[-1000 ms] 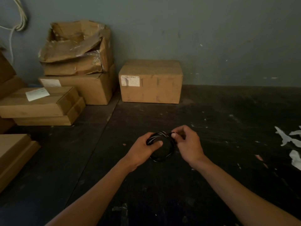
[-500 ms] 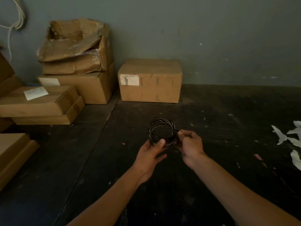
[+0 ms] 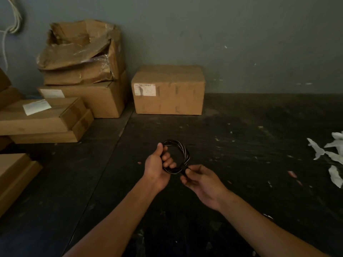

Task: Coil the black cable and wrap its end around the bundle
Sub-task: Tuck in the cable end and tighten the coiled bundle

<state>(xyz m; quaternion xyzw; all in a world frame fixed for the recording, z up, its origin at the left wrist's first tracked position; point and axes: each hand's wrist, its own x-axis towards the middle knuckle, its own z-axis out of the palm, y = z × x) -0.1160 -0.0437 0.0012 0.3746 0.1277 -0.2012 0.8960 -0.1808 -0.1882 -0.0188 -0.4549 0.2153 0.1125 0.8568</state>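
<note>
The left side of the black cable coil (image 3: 182, 151) is hidden inside the closed left hand (image 3: 157, 166), so how many loops it grips cannot be told. The cable's end disappears between the fingertips (image 3: 188, 171) of the right hand (image 3: 201, 182), and whether it carries a plug is too dark to tell. Both forearms run off the near edge. At far left, the pale cords (image 3: 14, 19) on the wall and the stacked cardboard boxes (image 3: 11, 125) are cut by the left edge. The torn white scraps (image 3: 334, 154) are cut by the right edge. The print on the far box's label (image 3: 144, 89) is too small to read.
</note>
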